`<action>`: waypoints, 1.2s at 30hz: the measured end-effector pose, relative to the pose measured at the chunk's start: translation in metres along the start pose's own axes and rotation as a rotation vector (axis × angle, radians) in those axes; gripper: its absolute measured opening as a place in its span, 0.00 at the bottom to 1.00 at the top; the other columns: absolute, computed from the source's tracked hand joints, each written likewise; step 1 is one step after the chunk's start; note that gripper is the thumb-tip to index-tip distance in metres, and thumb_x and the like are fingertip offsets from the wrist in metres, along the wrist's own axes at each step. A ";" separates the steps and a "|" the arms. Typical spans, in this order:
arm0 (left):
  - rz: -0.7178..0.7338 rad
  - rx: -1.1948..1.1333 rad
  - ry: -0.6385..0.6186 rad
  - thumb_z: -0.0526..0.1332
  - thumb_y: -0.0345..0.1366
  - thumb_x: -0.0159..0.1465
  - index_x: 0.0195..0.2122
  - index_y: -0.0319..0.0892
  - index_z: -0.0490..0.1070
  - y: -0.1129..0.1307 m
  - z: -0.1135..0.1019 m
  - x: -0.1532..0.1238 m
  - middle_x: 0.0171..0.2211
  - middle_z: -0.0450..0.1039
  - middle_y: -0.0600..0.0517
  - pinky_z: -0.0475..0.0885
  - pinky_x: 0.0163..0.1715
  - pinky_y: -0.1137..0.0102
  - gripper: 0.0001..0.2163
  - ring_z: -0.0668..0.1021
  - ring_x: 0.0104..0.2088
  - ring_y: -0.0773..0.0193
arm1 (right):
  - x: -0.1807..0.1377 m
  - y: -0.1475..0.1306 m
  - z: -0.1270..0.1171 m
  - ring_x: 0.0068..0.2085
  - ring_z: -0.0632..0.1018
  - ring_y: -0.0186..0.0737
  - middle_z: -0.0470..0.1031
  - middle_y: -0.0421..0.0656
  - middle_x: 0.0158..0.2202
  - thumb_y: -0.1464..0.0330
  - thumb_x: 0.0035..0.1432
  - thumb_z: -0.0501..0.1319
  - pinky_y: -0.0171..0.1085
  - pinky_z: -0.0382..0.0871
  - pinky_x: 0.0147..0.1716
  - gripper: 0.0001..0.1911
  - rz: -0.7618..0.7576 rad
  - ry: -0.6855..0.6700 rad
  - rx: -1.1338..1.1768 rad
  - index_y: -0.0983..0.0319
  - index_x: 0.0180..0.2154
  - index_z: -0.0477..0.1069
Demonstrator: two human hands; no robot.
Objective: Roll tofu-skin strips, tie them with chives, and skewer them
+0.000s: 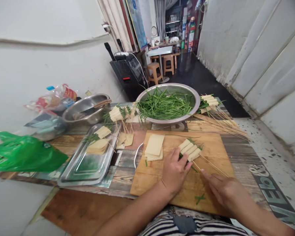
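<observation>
On the wooden cutting board (159,180) lies a row of several pale tofu-sheet rolls (190,150) with green chives poking from their ends. My left hand (174,168) presses its fingers against the near left side of the rolls and holds them. Two thin bamboo skewers (214,165) run from the rolls toward the lower right. My right hand (223,188) pinches the nearer skewer close to the rolls. Left of my left hand sits a stack of flat tofu sheets (154,147). Cut chive bits (200,198) lie near the board's front edge.
Beyond the board stands a metal bowl (167,120) of chives. Loose skewers (226,126) and finished rolls (210,100) lie to its right. At left are a metal tray (88,170) with tofu sheets, another steel bowl (88,119) and a green plastic bag (24,154).
</observation>
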State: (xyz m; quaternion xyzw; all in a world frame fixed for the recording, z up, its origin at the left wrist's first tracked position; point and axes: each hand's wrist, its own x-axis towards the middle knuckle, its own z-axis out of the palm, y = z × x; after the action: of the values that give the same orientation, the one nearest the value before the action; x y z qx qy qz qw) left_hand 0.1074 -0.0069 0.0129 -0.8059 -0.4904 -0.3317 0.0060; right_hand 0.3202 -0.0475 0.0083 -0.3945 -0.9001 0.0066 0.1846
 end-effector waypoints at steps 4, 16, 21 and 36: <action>-0.007 0.009 0.012 0.66 0.36 0.60 0.43 0.38 0.74 0.001 0.001 0.001 0.49 0.71 0.40 0.75 0.51 0.57 0.11 0.76 0.49 0.52 | 0.001 0.004 0.002 0.27 0.80 0.38 0.80 0.46 0.33 0.77 0.61 0.47 0.34 0.74 0.24 0.22 0.003 -0.015 0.004 0.65 0.53 0.68; 0.000 0.018 0.004 0.65 0.36 0.61 0.43 0.38 0.73 0.002 0.002 0.001 0.49 0.70 0.39 0.75 0.51 0.57 0.11 0.75 0.49 0.51 | 0.010 0.007 0.011 0.29 0.80 0.39 0.80 0.50 0.36 0.79 0.61 0.46 0.35 0.74 0.25 0.23 -0.045 0.025 -0.026 0.69 0.55 0.67; 0.009 0.032 0.008 0.64 0.37 0.62 0.44 0.38 0.73 0.002 0.003 0.000 0.49 0.70 0.40 0.75 0.50 0.56 0.11 0.75 0.49 0.52 | 0.017 0.005 0.012 0.28 0.80 0.38 0.80 0.49 0.36 0.79 0.61 0.46 0.35 0.74 0.26 0.23 -0.038 0.050 -0.055 0.68 0.54 0.67; -0.053 -0.047 -0.008 0.66 0.37 0.60 0.42 0.41 0.75 0.002 -0.003 0.011 0.45 0.73 0.42 0.77 0.45 0.59 0.11 0.76 0.45 0.54 | 0.040 0.000 0.005 0.33 0.76 0.43 0.77 0.50 0.36 0.75 0.62 0.50 0.41 0.71 0.33 0.13 0.068 -0.063 -0.225 0.64 0.42 0.72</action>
State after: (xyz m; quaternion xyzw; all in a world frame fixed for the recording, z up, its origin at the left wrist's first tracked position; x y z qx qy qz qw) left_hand 0.1103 -0.0004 0.0215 -0.7937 -0.5038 -0.3402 -0.0238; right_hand 0.2935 -0.0183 0.0167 -0.4428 -0.8866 -0.0759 0.1105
